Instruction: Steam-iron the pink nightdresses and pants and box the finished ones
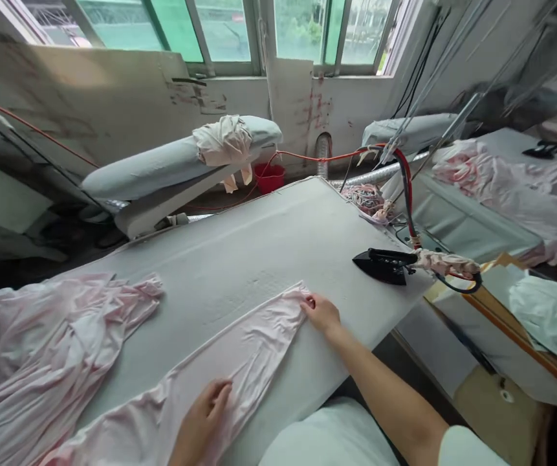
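A pale pink garment point(239, 349) lies stretched along the near edge of the grey ironing table point(259, 239). My left hand point(205, 411) rests flat on the fabric near its middle, fingers slightly apart. At the garment's far end, my right hand point(321, 312) pinches the cloth's edge with the fingertips. A black iron point(385, 264) sits on the table's right corner, a short way beyond my right hand, untouched.
A heap of pink fabric point(40, 349) covers the table's left end. Sleeve boards point(171, 162) stand behind the table, one draped with beige cloth. A red hose point(407, 181) runs to the iron. More pink garments point(501, 188) lie at right, a red bucket point(268, 176) behind.
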A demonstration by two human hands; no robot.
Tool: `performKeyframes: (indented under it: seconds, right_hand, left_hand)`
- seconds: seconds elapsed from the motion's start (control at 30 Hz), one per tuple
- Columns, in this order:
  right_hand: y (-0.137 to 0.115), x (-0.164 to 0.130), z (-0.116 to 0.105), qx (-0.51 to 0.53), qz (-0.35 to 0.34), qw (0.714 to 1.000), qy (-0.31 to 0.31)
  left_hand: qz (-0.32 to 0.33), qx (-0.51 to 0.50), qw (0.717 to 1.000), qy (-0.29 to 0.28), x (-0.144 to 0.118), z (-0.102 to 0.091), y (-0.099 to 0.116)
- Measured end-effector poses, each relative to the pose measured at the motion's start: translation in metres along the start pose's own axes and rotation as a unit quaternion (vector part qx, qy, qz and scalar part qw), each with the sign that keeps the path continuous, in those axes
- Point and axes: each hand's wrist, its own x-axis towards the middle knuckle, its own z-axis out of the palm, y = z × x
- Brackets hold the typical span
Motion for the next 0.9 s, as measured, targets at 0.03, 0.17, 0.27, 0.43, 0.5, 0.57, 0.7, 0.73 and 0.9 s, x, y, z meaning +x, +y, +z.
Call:
performKeyframes:
  seconds: [0.03,0.17,0.27,0.43,0.5,0.57,0.7,0.73,0.9]
  right_hand:
    - [-0.011,0.009,0.003,-0.055,-0.018,0.998,-0.032]
    - [-0.058,0.058,0.019,-0.097,-0.026,0.978,-0.185]
    - [-0.082,0.092,0.036,-0.100,-0.027,0.953,-0.283]
    - [-0.076,0.094,0.042,-0.149,-0.089,0.930,-0.325]
    - [-0.066,0.080,0.041,-0.169,-0.111,0.928,-0.312]
    - [-0.061,0.066,0.043,-0.189,-0.120,0.927,-0.300]
    - [-0.067,0.055,0.041,-0.199,-0.121,0.933,-0.274]
    - [-0.071,0.055,0.036,-0.196,-0.122,0.936,-0.266]
    - [-0.092,0.056,-0.010,-0.085,-0.197,0.949,-0.232]
  left_hand:
    - [0.042,0.002,0.999,0.009,0.009,0.010,0.016]
    - [0.148,0.042,0.986,0.061,0.021,0.040,0.053]
    - [0.102,0.030,0.987,0.124,0.012,0.047,0.055]
    - [0.014,-0.016,0.980,0.199,0.005,0.054,0.050]
    - [0.010,-0.016,0.977,0.211,0.006,0.057,0.051]
    - [0.000,-0.020,0.975,0.221,0.006,0.057,0.053]
    - [-0.033,-0.100,0.979,0.176,0.014,0.045,0.068]
    - [-0.026,-0.128,0.978,0.162,0.019,0.042,0.078]
    - [0.121,-0.097,0.986,0.060,0.063,0.035,0.172]
